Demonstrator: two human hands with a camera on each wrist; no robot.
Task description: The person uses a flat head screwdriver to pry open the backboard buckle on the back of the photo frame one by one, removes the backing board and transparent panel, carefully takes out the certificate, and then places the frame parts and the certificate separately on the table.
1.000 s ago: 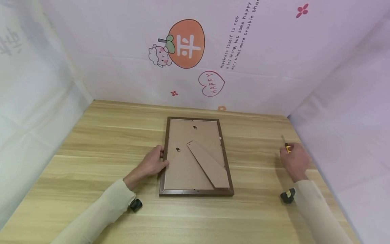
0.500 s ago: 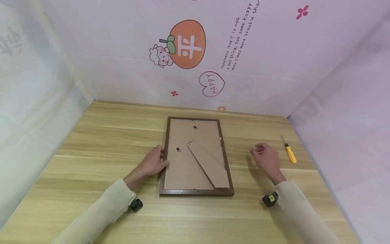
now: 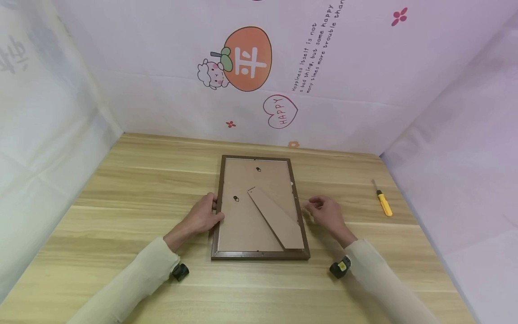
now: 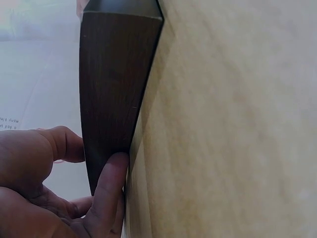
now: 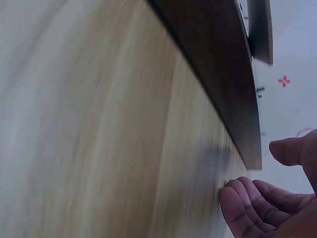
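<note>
A brown picture frame [image 3: 243, 225] lies back side up, its easel stand leg [image 3: 277, 220] slanting across the backing board. My left hand [image 3: 201, 213] holds the frame's left edge, thumb over the top and fingers along the outer side; the left wrist view shows those fingers [image 4: 110, 186] against the dark wood. Just off the right edge, my right hand [image 3: 327, 215] holds nothing, its fingers loosely bent. In the right wrist view a gap shows between thumb and fingers [image 5: 237, 208], beside the frame's side [image 5: 218, 64].
On the right of the wooden table [image 3: 259, 292] lies a screwdriver [image 3: 385, 204] with a yellow handle. Two small hanging rings sit on the backing board. Printed cloth walls rise behind the table and along both sides.
My right hand has let go of the screwdriver, leaving it on the table, and has moved left to the frame's right edge. The left hand and the frame have stayed put.
</note>
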